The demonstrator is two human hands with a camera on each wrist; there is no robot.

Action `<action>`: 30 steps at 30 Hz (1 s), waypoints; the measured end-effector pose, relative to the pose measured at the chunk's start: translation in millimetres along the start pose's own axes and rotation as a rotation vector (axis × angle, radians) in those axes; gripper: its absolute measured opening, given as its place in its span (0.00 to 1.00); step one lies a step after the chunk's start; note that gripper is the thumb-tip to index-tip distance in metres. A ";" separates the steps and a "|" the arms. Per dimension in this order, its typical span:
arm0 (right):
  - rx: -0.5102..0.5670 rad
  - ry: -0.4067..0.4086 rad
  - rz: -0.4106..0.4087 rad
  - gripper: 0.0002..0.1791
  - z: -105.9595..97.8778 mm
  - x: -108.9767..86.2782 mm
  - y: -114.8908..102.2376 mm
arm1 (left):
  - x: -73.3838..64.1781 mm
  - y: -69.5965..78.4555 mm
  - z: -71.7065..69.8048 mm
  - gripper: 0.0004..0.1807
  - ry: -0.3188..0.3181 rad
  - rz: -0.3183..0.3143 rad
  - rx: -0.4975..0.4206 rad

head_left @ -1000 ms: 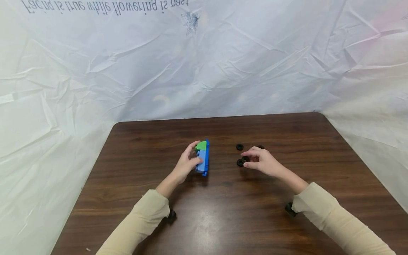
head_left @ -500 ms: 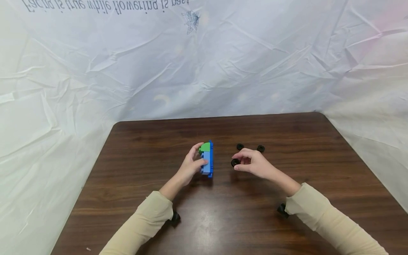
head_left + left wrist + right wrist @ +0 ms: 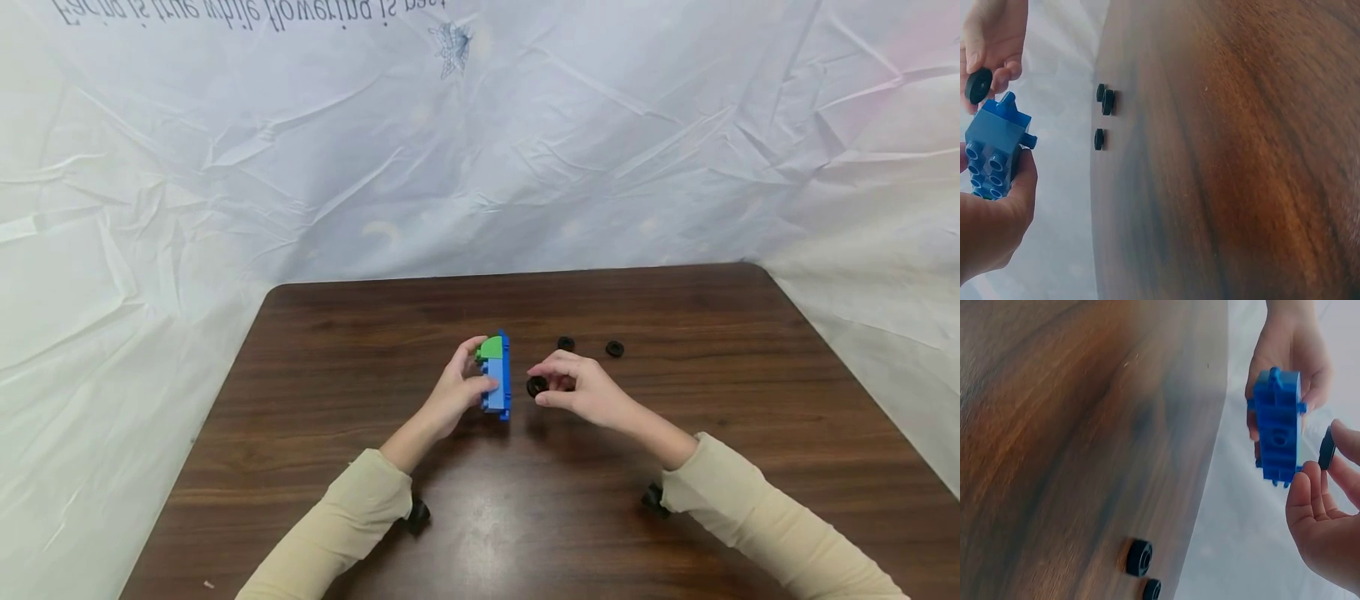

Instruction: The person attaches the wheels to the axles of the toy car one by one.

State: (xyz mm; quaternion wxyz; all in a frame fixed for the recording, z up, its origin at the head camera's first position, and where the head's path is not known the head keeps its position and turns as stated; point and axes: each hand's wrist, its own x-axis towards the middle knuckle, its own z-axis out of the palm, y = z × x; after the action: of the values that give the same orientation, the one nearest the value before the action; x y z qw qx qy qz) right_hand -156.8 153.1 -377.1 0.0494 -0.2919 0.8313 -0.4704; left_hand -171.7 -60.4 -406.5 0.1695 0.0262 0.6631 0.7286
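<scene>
My left hand (image 3: 448,398) grips a toy car body of building blocks, tipped on its side above the table. Its dark blue base (image 3: 506,375) faces right, and a light blue brick (image 3: 495,402) and a green curved brick (image 3: 491,348) sit on it. In the right wrist view the underside (image 3: 1277,434) shows, with short axle pegs (image 3: 1302,407) sticking out at the sides. Between thumb and fingers my right hand (image 3: 588,393) pinches a black toy wheel (image 3: 536,386), just right of the car body and apart from it. The left wrist view shows this wheel (image 3: 979,85) near the body's end.
Two loose black wheels (image 3: 615,349) (image 3: 566,343) lie on the dark wooden table (image 3: 337,350) beyond my right hand. A third wheel (image 3: 1099,139) shows in the left wrist view. Behind the table hangs a pale cloth (image 3: 480,167).
My right hand has lifted its wheel off the spot beside the others and carried it left toward the car body. My left hand has brought the car body slightly right, so the gap has narrowed.
</scene>
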 end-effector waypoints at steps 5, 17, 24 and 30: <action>0.020 0.012 -0.004 0.16 6.4 1.5 -3.1 | -0.4 0.7 1.6 0.34 -0.010 -0.005 -0.001; -0.065 0.041 -0.057 0.16 20.2 3.6 -2.8 | 0.2 2.2 3.8 0.33 -0.033 -0.011 -0.009; -0.130 0.064 -0.137 0.16 25.2 2.5 -5.1 | 0.6 1.6 2.7 0.34 -0.057 -0.002 -0.032; -0.174 0.076 -0.159 0.17 30.0 1.8 -4.0 | 0.4 -0.1 2.4 0.33 -0.067 0.000 -0.036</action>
State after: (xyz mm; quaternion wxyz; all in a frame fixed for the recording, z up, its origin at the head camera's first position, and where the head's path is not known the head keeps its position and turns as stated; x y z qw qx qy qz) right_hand -145.8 128.0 -390.1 -0.0449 -0.3419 0.8447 -0.4094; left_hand -171.4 -58.0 -406.4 0.1921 0.0478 0.6440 0.7390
